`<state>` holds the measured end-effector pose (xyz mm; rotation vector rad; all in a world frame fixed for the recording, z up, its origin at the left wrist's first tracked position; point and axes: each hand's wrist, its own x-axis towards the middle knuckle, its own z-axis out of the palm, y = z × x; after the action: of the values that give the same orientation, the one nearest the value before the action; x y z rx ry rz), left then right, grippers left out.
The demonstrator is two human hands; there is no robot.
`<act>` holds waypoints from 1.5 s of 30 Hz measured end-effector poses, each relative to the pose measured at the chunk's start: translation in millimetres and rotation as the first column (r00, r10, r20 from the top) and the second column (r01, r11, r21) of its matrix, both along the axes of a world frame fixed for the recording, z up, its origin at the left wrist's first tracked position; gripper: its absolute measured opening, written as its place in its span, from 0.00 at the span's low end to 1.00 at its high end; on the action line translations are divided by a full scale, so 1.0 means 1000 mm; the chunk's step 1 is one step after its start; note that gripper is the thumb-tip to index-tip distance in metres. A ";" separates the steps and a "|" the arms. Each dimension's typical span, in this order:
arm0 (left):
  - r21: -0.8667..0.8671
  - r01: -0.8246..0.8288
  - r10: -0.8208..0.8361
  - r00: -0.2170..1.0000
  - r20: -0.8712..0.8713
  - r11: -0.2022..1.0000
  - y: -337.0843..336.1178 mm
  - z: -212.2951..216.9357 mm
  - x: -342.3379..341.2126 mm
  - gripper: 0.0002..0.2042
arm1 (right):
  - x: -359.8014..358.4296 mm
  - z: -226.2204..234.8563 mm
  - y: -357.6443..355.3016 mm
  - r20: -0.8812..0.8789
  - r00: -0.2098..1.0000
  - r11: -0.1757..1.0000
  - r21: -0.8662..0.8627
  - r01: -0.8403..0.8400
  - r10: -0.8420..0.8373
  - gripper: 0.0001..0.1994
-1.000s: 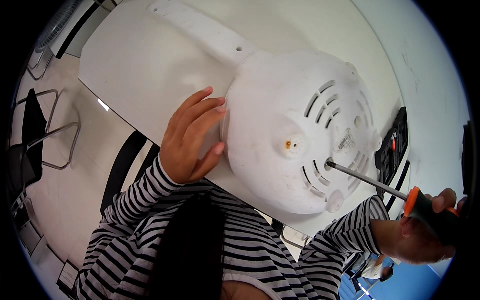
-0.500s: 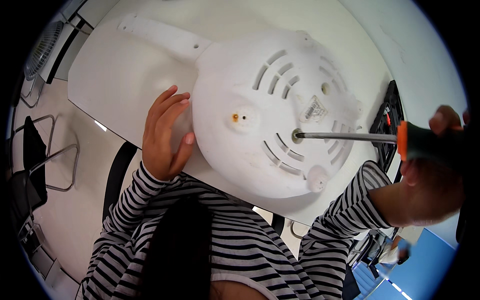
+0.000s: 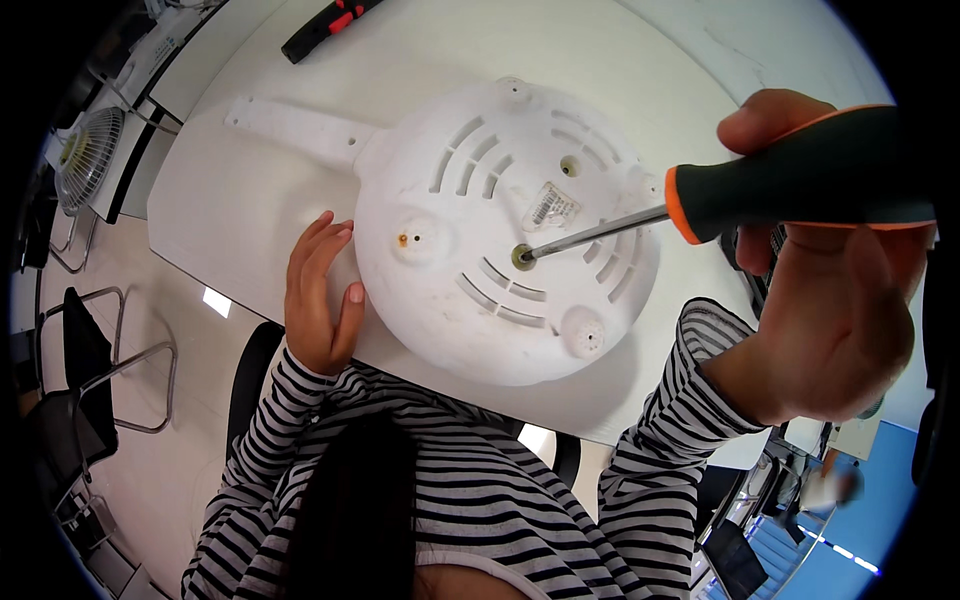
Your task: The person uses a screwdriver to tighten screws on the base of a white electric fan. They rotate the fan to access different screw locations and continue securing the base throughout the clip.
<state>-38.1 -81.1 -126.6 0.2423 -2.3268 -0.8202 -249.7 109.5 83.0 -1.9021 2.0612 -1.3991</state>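
Note:
A round white plastic appliance housing [image 3: 440,320] lies with its vented underside up, a long flat handle [image 3: 290,128] reaching to the far left. My right hand [image 3: 835,300] is closed around the dark green and orange grip of a screwdriver [image 3: 780,175]. Its metal shaft slants down into a recessed screw hole [image 3: 522,257] near the housing's middle; whatever sits in that hole is hidden. By the housing's left edge rests my left hand [image 3: 325,300], fingers apart and holding nothing. Whether its fingertips touch the rim I cannot tell.
The white table [image 3: 240,210] carries the housing. A black and red tool [image 3: 330,28] lies at its far edge, and a dark case is partly hidden behind my right hand. A small fan [image 3: 90,160] and a metal-framed chair [image 3: 95,350] stand to the left.
The screwdriver's grip has swung away from me, so its shaft slants more, with the tip still in the hole. The whole view has shifted, bringing the black and red tool into sight.

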 end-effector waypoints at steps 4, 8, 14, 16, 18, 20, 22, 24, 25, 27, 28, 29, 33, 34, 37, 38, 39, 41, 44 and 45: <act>0.022 -0.006 0.006 1.000 0.010 1.000 0.002 0.002 -0.001 0.18 | 0.012 -0.007 -0.005 0.007 0.983 0.982 -0.060 0.181 -0.181 0.19; 0.019 -0.020 0.019 1.000 0.020 1.000 0.005 0.003 -0.003 0.18 | 0.018 -0.012 -0.013 -0.130 0.926 0.931 -0.140 0.336 -0.353 0.23; 0.024 -0.032 0.032 0.999 0.022 0.999 0.004 0.005 -0.003 0.18 | 0.003 -0.015 -0.010 -0.074 0.967 0.949 -0.223 0.221 -0.243 0.28; 0.048 -0.023 0.023 1.000 0.012 0.999 0.002 0.004 -0.003 0.18 | 0.003 -0.017 -0.006 -0.070 0.976 0.953 -0.242 0.182 -0.204 0.29; 0.047 -0.027 0.027 1.000 0.003 0.999 0.001 0.005 -0.004 0.18 | 0.002 -0.015 -0.003 -0.067 0.984 0.952 -0.271 0.142 -0.166 0.31; 0.046 -0.032 0.032 0.999 0.003 0.998 0.001 0.008 -0.006 0.19 | 0.003 -0.015 -0.001 -0.078 0.983 0.942 -0.307 0.134 -0.165 0.32; 0.038 -0.022 0.022 1.000 0.001 0.999 0.001 0.008 -0.006 0.19 | 0.012 -0.017 -0.004 -0.113 0.962 0.914 -0.354 0.195 -0.249 0.32; 0.031 -0.024 0.024 1.000 0.011 0.999 0.000 0.009 -0.005 0.19 | 0.014 -0.016 -0.004 -0.112 0.962 0.913 -0.360 0.193 -0.248 0.32; 0.023 -0.016 0.016 1.000 -0.024 1.000 -0.001 0.006 -0.005 0.19 | 0.011 -0.013 0.002 -0.087 0.982 0.939 -0.318 0.132 -0.168 0.31; 0.025 -0.002 0.002 1.000 -0.017 1.000 -0.003 0.006 -0.003 0.20 | 0.005 -0.008 0.012 -0.020 1.000 0.975 -0.221 0.001 -0.005 0.29; 0.025 0.007 -0.007 1.000 -0.013 1.000 -0.004 0.005 -0.003 0.20 | 0.003 -0.007 0.014 0.035 0.997 0.973 -0.221 -0.059 0.068 0.29; 0.031 0.017 -0.017 1.000 -0.017 0.999 -0.004 0.004 -0.003 0.20 | 0.003 -0.009 0.014 0.104 0.981 0.964 -0.229 -0.136 0.163 0.28; 0.042 0.049 -0.048 0.999 -0.020 0.998 -0.006 0.004 -0.003 0.20 | 0.003 -0.010 0.020 0.136 0.960 0.950 -0.233 -0.208 0.244 0.27; 0.041 0.050 -0.049 0.999 -0.017 0.998 -0.006 0.005 -0.003 0.20 | 0.003 -0.008 0.023 0.091 0.976 0.961 -0.214 -0.173 0.196 0.29; 0.055 0.061 -0.059 0.998 -0.036 0.997 -0.005 0.003 -0.003 0.20 | 0.001 -0.003 0.028 -0.118 0.991 0.983 -0.167 -0.082 0.063 0.32; 0.054 0.065 -0.063 0.997 -0.043 0.996 -0.005 0.003 -0.003 0.20 | 0.006 -0.001 0.031 -0.102 0.995 0.985 -0.170 -0.041 0.024 0.33; 0.051 0.060 -0.058 0.997 -0.042 0.997 -0.006 0.002 -0.001 0.20 | 0.013 0.003 0.034 -0.057 0.998 0.988 -0.155 0.001 -0.010 0.33; 0.059 0.066 -0.064 0.997 -0.039 0.996 -0.009 -0.002 0.001 0.19 | 0.024 0.014 0.044 0.000 0.996 0.994 -0.071 0.084 -0.084 0.35; 0.071 0.083 -0.082 0.996 -0.024 0.994 -0.011 -0.008 0.005 0.19 | 0.018 0.021 0.051 0.091 0.996 0.996 0.087 -0.011 0.003 0.39; 0.067 0.088 -0.086 0.996 -0.025 0.994 -0.012 -0.007 0.004 0.19 | 0.013 0.021 0.050 0.088 0.995 0.995 0.076 -0.060 0.054 0.41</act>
<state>-33.9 -93.1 -133.5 0.1608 -2.3053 -0.9410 -236.2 159.1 103.7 -1.8219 1.9765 -1.3412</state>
